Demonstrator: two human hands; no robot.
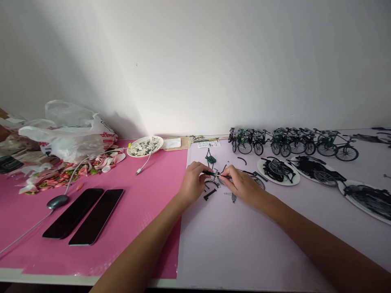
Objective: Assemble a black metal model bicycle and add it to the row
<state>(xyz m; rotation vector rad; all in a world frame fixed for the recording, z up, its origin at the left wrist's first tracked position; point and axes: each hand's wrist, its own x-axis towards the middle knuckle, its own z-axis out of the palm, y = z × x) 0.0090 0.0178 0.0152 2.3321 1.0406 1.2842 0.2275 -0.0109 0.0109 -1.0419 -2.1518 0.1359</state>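
Observation:
My left hand [194, 182] pinches a small dark green model bicycle part [208, 173] between thumb and fingers. Close beside it, my right hand [241, 185] is closed on a thin dark piece [225, 176] whose exact kind is too small to tell. The two pieces meet or nearly meet between my fingertips. Loose model bicycle parts lie around my hands: a dark green frame piece [211, 158] beyond them, a black part [209, 194] below, a grey part [233, 197] near my right wrist, and a wheel [259, 183] partly behind my right hand.
Several assembled model bicycles [326, 146] stand along the wall. White plates [297, 179] hold dark bicycle parts at right. Leftward are a plate of pale pieces [148, 147], a cable [143, 165], a plastic bag [73, 138], petal-like pieces [106, 160] and two black phones [97, 217].

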